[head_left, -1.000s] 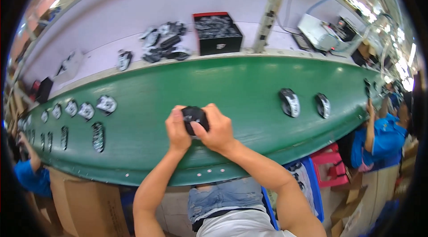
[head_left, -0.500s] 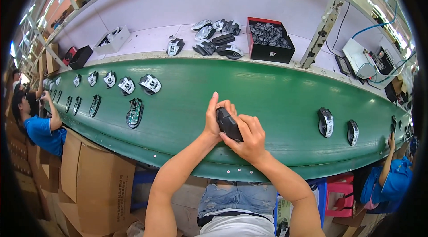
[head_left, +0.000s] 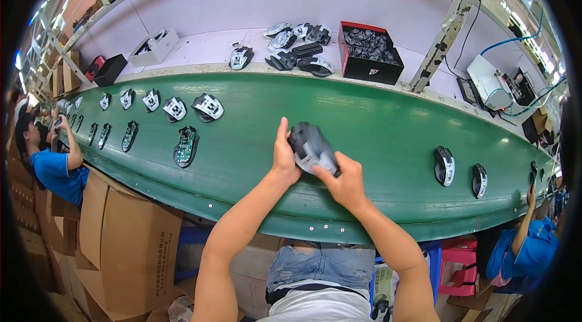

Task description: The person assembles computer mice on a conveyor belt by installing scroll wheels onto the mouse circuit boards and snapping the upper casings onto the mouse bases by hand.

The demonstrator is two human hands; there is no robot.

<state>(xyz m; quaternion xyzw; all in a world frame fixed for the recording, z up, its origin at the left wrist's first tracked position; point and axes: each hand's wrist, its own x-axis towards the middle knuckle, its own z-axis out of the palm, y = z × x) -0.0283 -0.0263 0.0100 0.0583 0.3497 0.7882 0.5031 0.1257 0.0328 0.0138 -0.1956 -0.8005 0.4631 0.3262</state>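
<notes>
A black and grey computer mouse (head_left: 312, 145) is held over the green belt between my two hands, its upper side turned up and slightly blurred. My left hand (head_left: 284, 157) supports its left side, thumb pointing up and away, with the other fingers hidden behind the shell. At the near right end, my right hand (head_left: 345, 184) grips the mouse with the thumb on top. To the left on the belt lie a mouse base with a green circuit board (head_left: 185, 147) and a white and black mouse shell (head_left: 208, 107), each heading a row of similar parts.
Two assembled-looking mice (head_left: 444, 165) lie on the right of the green belt (head_left: 376, 134). Along the back shelf are a pile of mouse shells (head_left: 282, 40), a black and red box of small dark parts (head_left: 371, 70) and a white box (head_left: 154, 49). People in blue sit at both sides; cardboard cartons (head_left: 130, 249) stand lower left.
The mouse has been turned over from a dark, edge-on side to its grey and black upper side. My right fingers have shifted to its near right end.
</notes>
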